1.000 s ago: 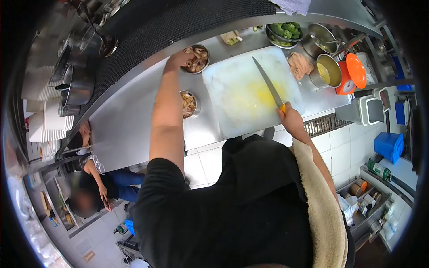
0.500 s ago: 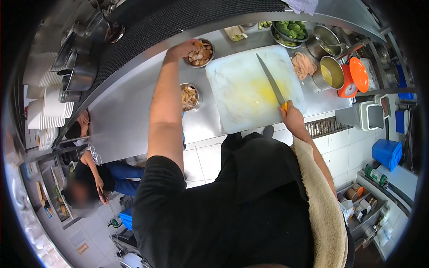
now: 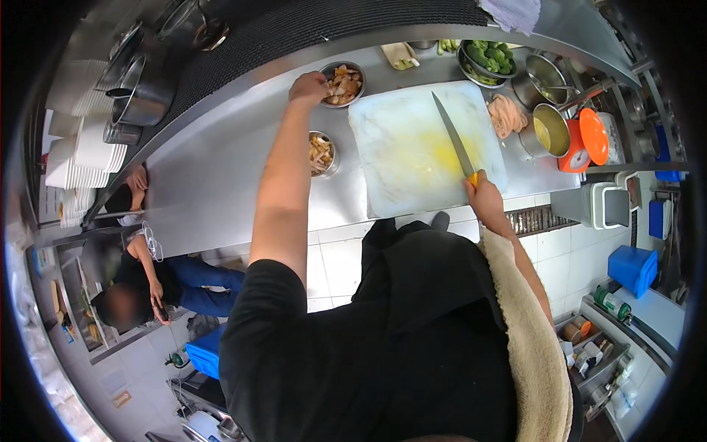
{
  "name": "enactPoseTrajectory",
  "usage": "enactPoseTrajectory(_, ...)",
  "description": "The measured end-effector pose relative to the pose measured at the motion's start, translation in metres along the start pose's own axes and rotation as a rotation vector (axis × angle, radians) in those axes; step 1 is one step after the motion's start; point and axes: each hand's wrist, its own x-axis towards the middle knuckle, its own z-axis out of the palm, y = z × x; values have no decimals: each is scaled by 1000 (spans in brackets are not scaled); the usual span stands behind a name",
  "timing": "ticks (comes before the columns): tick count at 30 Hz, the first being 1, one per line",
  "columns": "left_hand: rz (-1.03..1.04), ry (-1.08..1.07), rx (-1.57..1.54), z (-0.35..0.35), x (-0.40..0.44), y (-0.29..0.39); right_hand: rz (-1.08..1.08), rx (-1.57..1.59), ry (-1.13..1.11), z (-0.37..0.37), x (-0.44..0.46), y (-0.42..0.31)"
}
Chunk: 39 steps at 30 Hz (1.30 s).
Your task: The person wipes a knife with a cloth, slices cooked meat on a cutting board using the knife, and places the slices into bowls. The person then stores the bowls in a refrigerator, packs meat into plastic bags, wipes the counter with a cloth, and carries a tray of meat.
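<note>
My right hand point(image 3: 484, 197) is wrapped round the yellow handle of a long knife point(image 3: 454, 136), whose blade lies over the white cutting board point(image 3: 390, 169), which has a yellow stain. At the rim of a metal bowl of brown food pieces point(image 3: 343, 83) is my left hand point(image 3: 308, 88), its fingers bent at the left edge; what they grip, if anything, cannot be made out. A second metal bowl with similar pieces point(image 3: 321, 152) sits nearer to me, left of the board.
Right of the board are a peach-coloured cloth point(image 3: 507, 116), a pot of yellow liquid point(image 3: 545, 131), an orange scale point(image 3: 574, 147) and a bowl of broccoli point(image 3: 489, 59). A black-matted shelf point(image 3: 294, 33) overhangs the counter. Another person point(image 3: 140, 283) is at the lower left.
My left hand has moved from over the pieces in the far bowl to its left rim. My right hand still holds the knife over the board. The view has shifted slightly.
</note>
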Motion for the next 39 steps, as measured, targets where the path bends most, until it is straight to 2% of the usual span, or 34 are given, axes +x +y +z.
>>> enactPoseTrajectory(2, -66, 139, 106, 18, -1, -4, 2, -10, -7, -1, 0, -1)
enactPoseTrajectory(5, -362, 263, 26, 35, 0, -5, -2, -26, -7, 3, 2, 3)
enactPoseTrajectory(8, -342, -148, -57, 37, 21, -35, -9, -28, 9, 6, 0, 4)
enactPoseTrajectory(11, -363, -187, -125, 34, 22, -36, 15, -77, -16, -1, -1, -4)
enactPoseTrajectory(14, -393, 77, -132, 34, 8, -28, -10, -146, -18, -11, 0, -11)
enactPoseTrajectory(17, -313, 351, -238, 18, -9, -27, -48, -189, 58, -20, 3, -18)
enactPoseTrajectory(20, -41, 509, -252, -11, -19, -25, -32, -177, 180, -21, 13, -12)
enactPoseTrajectory(22, -64, 359, -631, -31, -50, 6, -87, -198, 249, -18, 22, -2)
enactPoseTrajectory(24, 94, 302, -785, -26, -82, 41, -102, -188, 266, -19, 27, -5)
enactPoseTrajectory(25, 252, 389, -503, -7, -84, 44, -148, -192, 307, -15, 30, -1)
enactPoseTrajectory(26, 225, 226, -523, 13, -94, 53, -196, -196, 350, -11, 33, 4)
enactPoseTrajectory(27, 253, 137, -718, 15, -124, 74, -244, -200, 393, -8, 36, 6)
enactPoseTrajectory(28, 243, 38, -595, 27, -143, 86, -282, -159, 429, -7, 37, 4)
enactPoseTrajectory(30, 310, -52, -747, 56, -176, 101, -332, -159, 476, -10, 39, -6)
enactPoseTrajectory(32, 130, -223, -729, 55, -206, 117, -380, -130, 462, -12, 42, -21)
enactPoseTrajectory(35, 281, -99, -895, 74, -247, 110, -462, -70, 367, -8, 52, -61)
enactPoseTrajectory(38, 422, 223, -684, 58, -282, 95, -563, -69, 307, 5, 72, -113)
enactPoseTrajectory(39, 340, 235, -755, 47, -293, 86, -603, -65, 282, 11, 79, -131)
